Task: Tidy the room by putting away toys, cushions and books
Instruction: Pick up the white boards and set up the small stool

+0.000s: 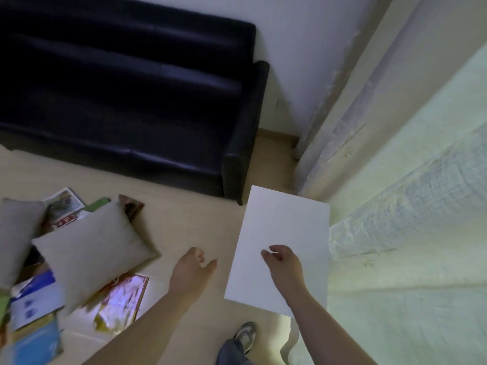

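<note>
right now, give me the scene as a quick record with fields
right hand: holds flat white rectangular book
left hand: loosely curled, holding nothing
floor: two beige fabric cushions lying over scattered colourful books
back: black leather sofa
right edge: pale sheer curtain

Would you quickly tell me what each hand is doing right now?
Left hand: open, fingers loosely curled, holding nothing.
Right hand: closed on the white book, holding it above the floor.
</note>
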Available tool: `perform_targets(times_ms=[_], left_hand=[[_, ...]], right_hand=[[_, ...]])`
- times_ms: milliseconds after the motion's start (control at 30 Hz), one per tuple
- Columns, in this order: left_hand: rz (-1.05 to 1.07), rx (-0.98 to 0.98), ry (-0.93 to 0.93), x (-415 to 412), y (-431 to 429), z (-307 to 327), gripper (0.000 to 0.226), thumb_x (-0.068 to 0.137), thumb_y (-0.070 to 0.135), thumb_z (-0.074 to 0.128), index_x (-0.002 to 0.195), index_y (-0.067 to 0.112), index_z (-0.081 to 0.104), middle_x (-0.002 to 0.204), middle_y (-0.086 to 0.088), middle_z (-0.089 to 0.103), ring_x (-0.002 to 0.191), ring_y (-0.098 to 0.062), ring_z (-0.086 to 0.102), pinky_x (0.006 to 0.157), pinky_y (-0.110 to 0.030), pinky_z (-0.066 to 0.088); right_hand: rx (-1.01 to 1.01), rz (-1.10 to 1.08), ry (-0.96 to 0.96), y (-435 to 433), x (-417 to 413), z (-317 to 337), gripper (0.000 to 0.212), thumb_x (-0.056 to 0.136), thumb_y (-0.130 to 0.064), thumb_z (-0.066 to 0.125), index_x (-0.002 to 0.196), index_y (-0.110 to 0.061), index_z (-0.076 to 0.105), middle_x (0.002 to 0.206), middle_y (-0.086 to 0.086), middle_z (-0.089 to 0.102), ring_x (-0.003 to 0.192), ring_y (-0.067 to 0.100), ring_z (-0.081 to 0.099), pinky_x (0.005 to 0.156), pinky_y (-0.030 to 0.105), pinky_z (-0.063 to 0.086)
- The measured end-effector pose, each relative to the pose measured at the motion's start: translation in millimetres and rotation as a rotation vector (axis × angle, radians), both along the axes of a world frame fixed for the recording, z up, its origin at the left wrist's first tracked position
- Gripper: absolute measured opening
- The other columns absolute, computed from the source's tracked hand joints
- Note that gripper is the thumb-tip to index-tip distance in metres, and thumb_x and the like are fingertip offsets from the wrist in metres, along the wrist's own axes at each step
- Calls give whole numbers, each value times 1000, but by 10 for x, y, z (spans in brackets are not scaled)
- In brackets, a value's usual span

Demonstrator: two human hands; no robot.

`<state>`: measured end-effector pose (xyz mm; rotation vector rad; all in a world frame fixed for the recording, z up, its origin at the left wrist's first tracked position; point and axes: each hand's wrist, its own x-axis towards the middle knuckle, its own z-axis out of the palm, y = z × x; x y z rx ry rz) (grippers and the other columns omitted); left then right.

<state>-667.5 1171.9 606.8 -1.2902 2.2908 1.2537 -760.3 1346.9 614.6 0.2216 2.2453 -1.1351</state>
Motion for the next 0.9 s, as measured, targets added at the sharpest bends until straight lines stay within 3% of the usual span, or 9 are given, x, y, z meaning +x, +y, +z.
perform_targets(times_ms=[167,333,433,567,633,733,900], left_hand=[[88,-32,25,692,-419,165,34,85,26,68,113,7,59,110,-5,67,103,-19,62,83,-25,42],[183,-16,56,1670,-975,283,29,82,32,69,101,11,63,98,1,68,98,-17,64,80,-23,42],[276,-18,83,2410,-1313,353,11,79,29,70,84,28,60,95,3,65,90,-15,61,77,-24,41],[329,0,58,3259,-1678,400,14,89,25,62,97,27,51,98,1,62,88,-15,54,73,-24,37],[384,-1,47,3578,-1824,374,18,89,28,63,103,20,55,104,-2,64,88,-15,54,70,-25,37],[488,19,29,4066,-2018,347,35,88,30,64,117,11,60,112,-4,64,92,-13,53,76,-24,37],[612,57,26,4529,-2261,358,35,88,26,64,118,9,61,112,-5,64,92,-13,53,78,-24,37]], right_hand=[[-10,111,0,-515,518,128,33,94,-31,58,121,-13,59,103,-2,65,88,11,58,69,20,40],[-22,255,7,-1192,1324,185,28,94,-33,57,113,-14,61,102,1,66,87,14,59,62,18,40],[-58,329,-36,-1677,1970,216,24,93,-33,60,109,-15,59,102,2,65,88,16,61,67,23,42],[-80,415,-68,-2231,2717,185,19,90,-30,63,104,-16,61,101,3,67,94,18,64,78,26,45],[-77,464,-80,-2429,2993,169,19,89,-29,63,104,-17,62,101,3,68,94,18,64,80,27,47],[-87,554,-88,-2755,3400,194,15,89,-27,63,101,-19,61,98,1,67,90,15,63,71,22,44],[-67,693,-94,-3235,3760,198,17,90,-24,62,105,-15,61,99,2,65,94,17,63,66,13,41]])
